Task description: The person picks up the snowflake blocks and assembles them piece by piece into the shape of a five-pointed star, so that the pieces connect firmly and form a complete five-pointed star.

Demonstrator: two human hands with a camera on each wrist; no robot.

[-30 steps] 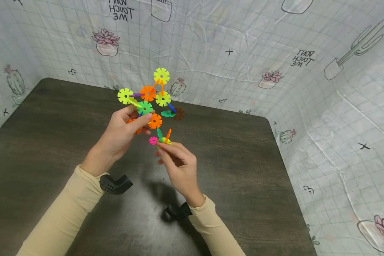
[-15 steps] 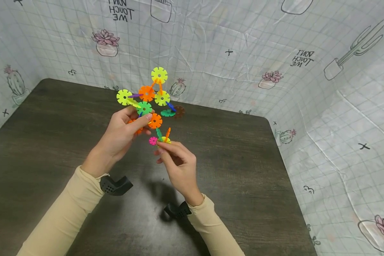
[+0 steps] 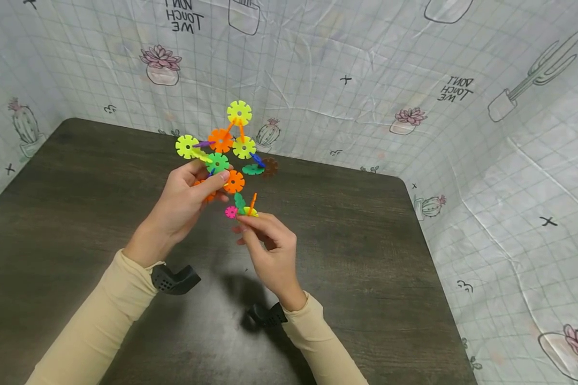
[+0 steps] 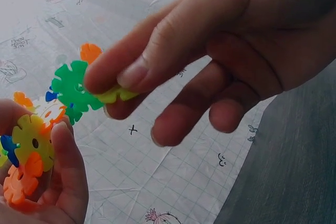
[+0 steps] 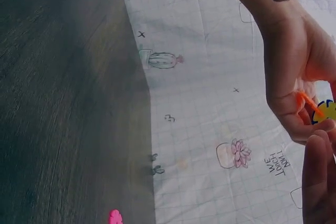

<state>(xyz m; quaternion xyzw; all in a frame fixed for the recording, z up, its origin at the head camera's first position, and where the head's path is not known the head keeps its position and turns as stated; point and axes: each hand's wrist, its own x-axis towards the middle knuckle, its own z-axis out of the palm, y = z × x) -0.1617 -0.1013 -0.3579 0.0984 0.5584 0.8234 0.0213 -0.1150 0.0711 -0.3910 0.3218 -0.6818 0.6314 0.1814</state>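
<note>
From the head camera, the left hand grips the lower part of a large snowflake-disc structure, thumb and fingers curled round its green and orange discs, with yellow discs fanning out above, the whole held up over the dark wooden table. Just below it, the right hand pinches a small cluster of discs between thumb and fingertips: a yellow disc with a green and an orange one slotted upright in it. A pink disc shows just beside that cluster; whether it is joined or lying on the table cannot be told here. The cluster and the big structure are close but apart. A cactus-print sheet walls the table. In the left wrist view, the right hand's fingers press together on the yellow-green disc, a green disc standing off it to the left, while the left hand's thumb and palm clasp yellow and orange discs at the lower left corner. In the right wrist view, the left hand is seen at the right edge, holding an orange and a yellow piece; a pink disc lies on the table at the bottom edge.
</note>
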